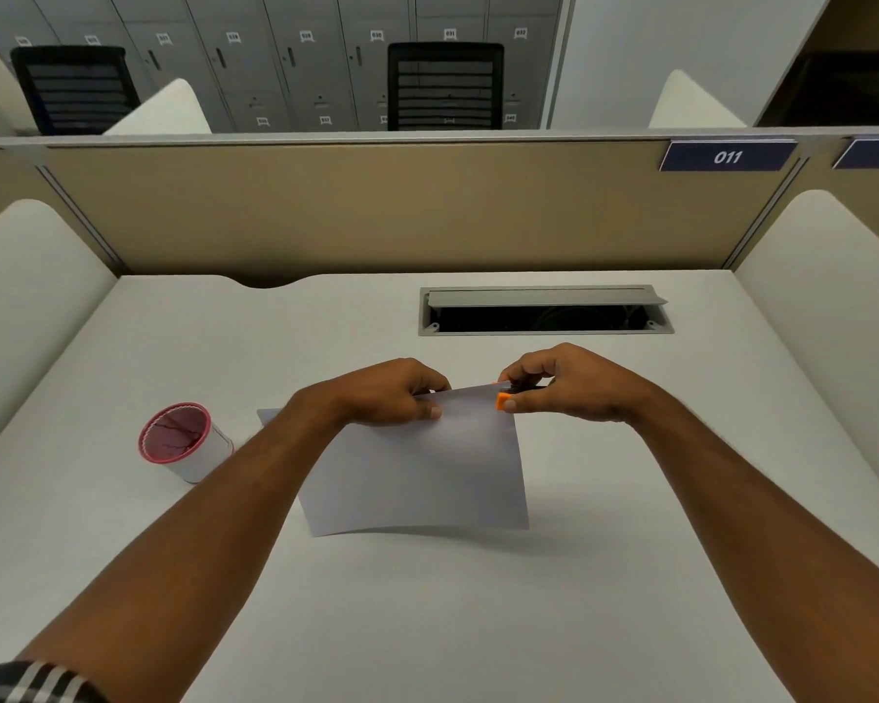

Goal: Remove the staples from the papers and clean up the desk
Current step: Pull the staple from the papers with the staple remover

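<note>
Above the middle of the white desk (630, 499), the left hand (397, 393) pinches the white paper sheets (417, 464) at their top edge; the right hand (569, 383) is closed around a small orange-and-black staple remover (506, 398) at the top right corner.

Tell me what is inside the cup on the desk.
The cup lies tipped toward the camera, left of the paper. Its pink-red inside shows only dark thin lines, perhaps a pattern or cracks; no loose staples are clearly visible. The far bottom is too small and blurred to judge.
</note>
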Demonstrator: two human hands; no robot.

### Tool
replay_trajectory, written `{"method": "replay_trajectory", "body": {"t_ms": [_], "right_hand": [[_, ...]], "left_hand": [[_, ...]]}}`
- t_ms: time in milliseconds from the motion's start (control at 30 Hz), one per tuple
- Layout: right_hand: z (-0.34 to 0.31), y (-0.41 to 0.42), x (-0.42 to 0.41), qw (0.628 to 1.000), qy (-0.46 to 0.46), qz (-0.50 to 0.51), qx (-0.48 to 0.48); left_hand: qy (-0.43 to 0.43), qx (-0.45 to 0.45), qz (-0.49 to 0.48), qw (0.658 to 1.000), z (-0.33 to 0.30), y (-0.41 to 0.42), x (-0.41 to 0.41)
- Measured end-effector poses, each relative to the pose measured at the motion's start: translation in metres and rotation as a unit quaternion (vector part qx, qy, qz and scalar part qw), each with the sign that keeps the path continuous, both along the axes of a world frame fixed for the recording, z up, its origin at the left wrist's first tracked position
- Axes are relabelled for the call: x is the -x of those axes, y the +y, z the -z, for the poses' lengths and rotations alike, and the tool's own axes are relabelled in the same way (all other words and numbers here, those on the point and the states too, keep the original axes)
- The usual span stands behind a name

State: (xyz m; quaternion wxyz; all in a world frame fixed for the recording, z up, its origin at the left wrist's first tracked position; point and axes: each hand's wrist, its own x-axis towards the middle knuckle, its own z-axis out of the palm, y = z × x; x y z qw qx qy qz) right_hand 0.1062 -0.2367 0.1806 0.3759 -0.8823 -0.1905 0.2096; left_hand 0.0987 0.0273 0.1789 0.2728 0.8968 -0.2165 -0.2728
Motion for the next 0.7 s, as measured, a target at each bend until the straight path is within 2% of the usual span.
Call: {"method": "replay_trajectory", "body": {"t_ms": [700], "right_hand": [[-0.0043,0.0031,0.001,1.0,-0.014,-0.02,0.008]], "left_hand": [[-0.011,-0.016,0.005,1.0,-0.0069,-0.002,0.0007]]}}
